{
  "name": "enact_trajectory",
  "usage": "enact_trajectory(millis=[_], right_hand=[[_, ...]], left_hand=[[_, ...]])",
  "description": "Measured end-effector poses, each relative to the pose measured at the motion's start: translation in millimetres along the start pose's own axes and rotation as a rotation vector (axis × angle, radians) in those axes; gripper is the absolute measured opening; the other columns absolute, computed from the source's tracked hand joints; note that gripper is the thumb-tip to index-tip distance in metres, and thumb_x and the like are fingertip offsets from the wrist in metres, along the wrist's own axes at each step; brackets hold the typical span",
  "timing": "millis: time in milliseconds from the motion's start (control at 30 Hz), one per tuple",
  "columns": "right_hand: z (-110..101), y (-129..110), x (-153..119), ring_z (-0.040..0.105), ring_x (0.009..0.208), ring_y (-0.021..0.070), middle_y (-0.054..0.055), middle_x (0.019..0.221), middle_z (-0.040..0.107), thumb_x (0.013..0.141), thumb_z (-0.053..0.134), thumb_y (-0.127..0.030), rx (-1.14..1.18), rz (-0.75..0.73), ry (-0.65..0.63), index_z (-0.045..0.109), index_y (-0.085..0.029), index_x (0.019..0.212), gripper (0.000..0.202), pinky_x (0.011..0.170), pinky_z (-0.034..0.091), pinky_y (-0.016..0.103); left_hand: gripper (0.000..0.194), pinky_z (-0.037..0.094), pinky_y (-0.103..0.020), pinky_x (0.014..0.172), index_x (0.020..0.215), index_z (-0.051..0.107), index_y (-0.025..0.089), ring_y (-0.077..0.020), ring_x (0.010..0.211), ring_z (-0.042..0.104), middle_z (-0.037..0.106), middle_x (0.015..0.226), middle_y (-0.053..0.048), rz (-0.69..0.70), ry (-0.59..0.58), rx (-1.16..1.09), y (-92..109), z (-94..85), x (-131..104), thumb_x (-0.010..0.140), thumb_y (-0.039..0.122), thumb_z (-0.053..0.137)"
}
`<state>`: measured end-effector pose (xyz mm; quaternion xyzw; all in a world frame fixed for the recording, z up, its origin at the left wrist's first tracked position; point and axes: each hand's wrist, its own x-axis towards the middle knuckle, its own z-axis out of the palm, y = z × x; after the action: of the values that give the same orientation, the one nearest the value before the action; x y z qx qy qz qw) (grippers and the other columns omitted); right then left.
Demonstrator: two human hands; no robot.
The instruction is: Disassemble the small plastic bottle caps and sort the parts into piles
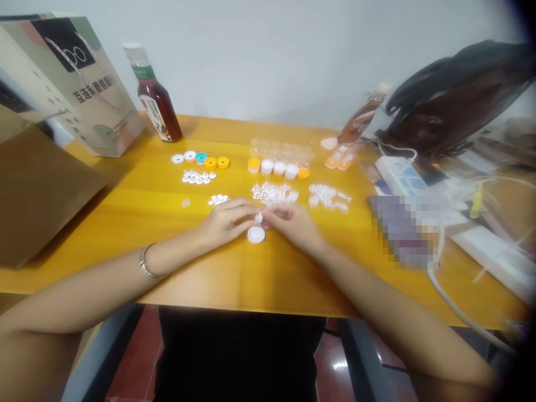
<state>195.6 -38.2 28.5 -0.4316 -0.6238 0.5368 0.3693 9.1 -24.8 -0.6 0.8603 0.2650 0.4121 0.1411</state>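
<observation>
My left hand (229,222) and my right hand (291,223) meet over the middle of the wooden table. Between their fingertips is a small white piece (258,217), pinched from both sides. Just below it a round white disc (256,234) lies on the table, close to both thumbs. Small white round pieces (218,199) lie just beyond my left hand. Past my right hand is a pile of white openwork pieces (274,194), with a second white pile (329,196) to its right. Fine detail is blurred.
White, teal and orange discs (201,158) sit behind small white parts (198,177). Capped containers (280,167) stand centre back. A dark red bottle (159,109) and paper bag (98,95) are left; a power strip (402,176), cables and black bag (456,100) are right.
</observation>
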Motion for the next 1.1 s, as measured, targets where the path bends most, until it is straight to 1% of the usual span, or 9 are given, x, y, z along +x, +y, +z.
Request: enact_trajectory(millis=[100,200,333,433,567,700,833,933,1100], right_hand=[[0.4,-1.2,-1.3,0.061,0.063,0.0113,-0.002,0.064,0.066,0.075,0.059,-0.028,-0.034,-0.01,0.016,0.067,-0.018,0.068,0.014,0.066,0.05,0.026],[0.9,-3.8,-2.8,0.062,0.064,0.0122,-0.002,0.064,0.066,0.075,0.058,-0.025,-0.077,-0.037,0.032,0.069,-0.018,0.069,0.014,0.067,0.05,0.026],[1.5,-5.0,-4.5,0.063,0.068,0.0144,0.0,0.066,0.068,0.076,0.056,-0.027,-0.117,-0.078,0.049,0.07,-0.018,0.072,0.017,0.067,0.05,0.027],[1.8,-3.7,-5.1,0.064,0.07,0.0154,0.0,0.069,0.069,0.077,0.054,-0.027,-0.136,-0.09,0.045,0.071,-0.019,0.075,0.018,0.067,0.051,0.028],[2.3,-2.3,-5.2,0.063,0.07,0.0156,-0.002,0.068,0.069,0.076,0.053,-0.025,-0.143,-0.117,0.047,0.071,-0.02,0.075,0.019,0.066,0.051,0.028],[2.0,-5.2,-5.8,0.063,0.068,0.0148,-0.002,0.065,0.067,0.076,0.053,-0.022,-0.14,-0.103,0.059,0.07,-0.02,0.07,0.018,0.067,0.05,0.028],[0.8,-7.7,-5.1,0.061,0.062,0.0117,-0.002,0.064,0.066,0.075,0.054,-0.023,-0.077,-0.051,0.068,0.068,-0.018,0.069,0.016,0.064,0.05,0.026],[-0.1,-5.0,-2.8,0.061,0.061,0.0107,-0.001,0.065,0.066,0.074,0.057,-0.026,0.01,-0.021,0.054,0.066,-0.018,0.073,0.013,0.064,0.051,0.026],[-1.8,1.5,-0.5,0.062,0.062,0.0103,-0.002,0.066,0.064,0.073,0.06,-0.025,0.14,0.014,0.044,0.058,-0.018,0.081,0.011,0.066,0.051,0.027]], left_hand=[[0.02,0.049,-0.027,0.072,0.102,0.061,0.016,-0.0144,0.082,0.06,0.064,0.091,-0.008,0.031,0.008,0.046,1.5,0.6,-0.6,0.083,0.022,0.056],[0.019,0.047,-0.027,0.071,0.1,0.062,0.016,-0.0146,0.08,0.059,0.065,0.087,-0.007,0.032,0.015,0.097,3.3,1.7,0.0,0.083,0.022,0.055],[0.017,0.046,-0.026,0.067,0.099,0.062,0.018,-0.014,0.074,0.058,0.064,0.081,-0.005,0.03,0.01,0.146,3.2,2.7,1.5,0.084,0.023,0.054],[0.017,0.046,-0.026,0.067,0.098,0.061,0.018,-0.014,0.074,0.058,0.064,0.081,-0.005,0.056,0.02,0.155,2.1,2.9,1.9,0.084,0.023,0.053],[0.014,0.046,-0.026,0.067,0.094,0.062,0.017,-0.0141,0.074,0.058,0.064,0.081,-0.005,0.072,0.023,0.173,2.4,2.7,1.9,0.084,0.022,0.054],[0.013,0.046,-0.026,0.068,0.093,0.062,0.016,-0.0145,0.075,0.059,0.064,0.082,-0.006,0.069,0.024,0.149,4.2,1.9,2.1,0.083,0.021,0.056],[0.014,0.047,-0.027,0.069,0.094,0.061,0.017,-0.0144,0.077,0.059,0.064,0.085,-0.006,0.047,0.071,0.049,5.1,1.1,2.6,0.081,0.021,0.059],[0.017,0.05,-0.027,0.072,0.095,0.061,0.017,-0.0139,0.08,0.06,0.064,0.087,-0.005,-0.021,0.085,-0.069,5.0,0.8,2.9,0.079,0.021,0.061],[0.021,0.055,-0.027,0.073,0.097,0.06,0.016,-0.0146,0.085,0.06,0.062,0.092,-0.007,-0.26,0.064,-0.335,4.5,2.8,1.3,0.078,0.026,0.062]])
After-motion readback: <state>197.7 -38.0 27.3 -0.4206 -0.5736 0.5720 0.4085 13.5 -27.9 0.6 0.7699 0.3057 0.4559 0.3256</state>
